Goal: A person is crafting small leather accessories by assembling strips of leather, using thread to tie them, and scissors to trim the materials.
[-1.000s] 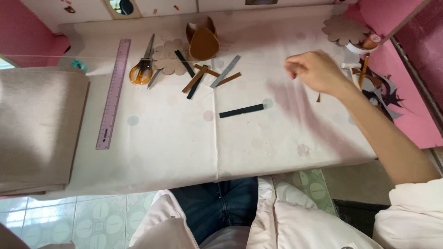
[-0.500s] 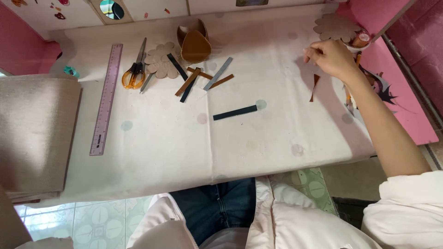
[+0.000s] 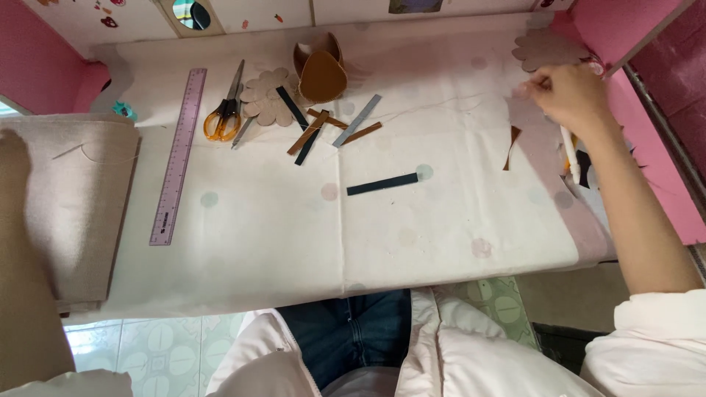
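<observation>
We found the right hand (image 3: pixel 570 95) at the table's far right edge, fingers pinched narrow on a pale thread (image 3: pixel 441 104), just beside a tan scalloped cutout (image 3: pixel 548 48). Cut strips (image 3: pixel 334 129) lay w/ scissors (image 3: pixel 224 110) and a ruler (image 3: pixel 176 158); nothing looked sewn yet. Left hand (image 3: pixel 13 158) was cut off at the frame edge on folded cloth (image 3: pixel 81 198); grip n/a, couldn't tell.
</observation>
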